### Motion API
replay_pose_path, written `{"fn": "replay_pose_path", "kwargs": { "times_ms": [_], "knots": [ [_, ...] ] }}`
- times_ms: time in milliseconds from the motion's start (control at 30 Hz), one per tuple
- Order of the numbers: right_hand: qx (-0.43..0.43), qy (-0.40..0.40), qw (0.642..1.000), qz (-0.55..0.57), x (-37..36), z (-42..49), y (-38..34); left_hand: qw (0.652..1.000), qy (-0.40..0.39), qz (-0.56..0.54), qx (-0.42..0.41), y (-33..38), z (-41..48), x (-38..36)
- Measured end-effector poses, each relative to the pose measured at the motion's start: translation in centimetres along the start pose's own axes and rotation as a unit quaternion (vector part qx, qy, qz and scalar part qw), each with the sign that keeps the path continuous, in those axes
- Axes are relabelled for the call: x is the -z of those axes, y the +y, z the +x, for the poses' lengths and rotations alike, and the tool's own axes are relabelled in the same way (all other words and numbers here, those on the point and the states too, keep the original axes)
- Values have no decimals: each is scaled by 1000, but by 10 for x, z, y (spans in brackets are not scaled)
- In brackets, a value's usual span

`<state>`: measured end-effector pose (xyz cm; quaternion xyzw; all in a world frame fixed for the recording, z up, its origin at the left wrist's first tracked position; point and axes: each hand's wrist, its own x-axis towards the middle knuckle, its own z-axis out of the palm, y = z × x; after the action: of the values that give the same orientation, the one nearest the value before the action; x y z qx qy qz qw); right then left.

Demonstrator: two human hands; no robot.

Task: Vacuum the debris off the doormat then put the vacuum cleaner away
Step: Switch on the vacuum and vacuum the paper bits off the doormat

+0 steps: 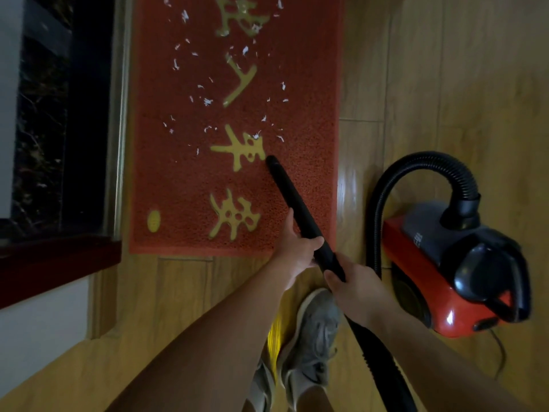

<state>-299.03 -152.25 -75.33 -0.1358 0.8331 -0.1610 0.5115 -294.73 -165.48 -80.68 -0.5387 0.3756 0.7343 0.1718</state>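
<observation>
We look down on a red doormat (306, 84) lying flat on the wooden floor (481, 69), its left edge along a dark doorway (86, 114). White scraps of debris (207, 101) are strewn over the far and middle parts of the mat, among the yellow characters (237, 153) printed on it. Both hands hold the black vacuum tube (292, 197), which slants up and to the left. The left hand (297, 248) is farther along it, fingers curled round the tube just over the mat's near edge. The right hand (356, 288) grips it closer to us, over the bare floor. The tube's tip (271, 160) is at the mat beside the right side of one yellow character, with the nearest scraps just beyond it; we cannot tell whether it touches the mat. The vacuum cleaner (439, 281), red with a black handle, stands on the floor to the right of the mat, well apart from the debris. Its ribbed black hose (416, 162) arches up from the top of the body and down its left side. Grey shoes (315, 337) show below the hands.
</observation>
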Motion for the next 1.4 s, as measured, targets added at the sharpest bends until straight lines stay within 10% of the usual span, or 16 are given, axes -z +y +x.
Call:
{"fn": "replay_pose_path", "kwargs": {
  "times_ms": [1400],
  "knots": [
    [82,-60,992,-72,-19,65,-102,991,85,-107,-10,43,26,107]
  ]
}}
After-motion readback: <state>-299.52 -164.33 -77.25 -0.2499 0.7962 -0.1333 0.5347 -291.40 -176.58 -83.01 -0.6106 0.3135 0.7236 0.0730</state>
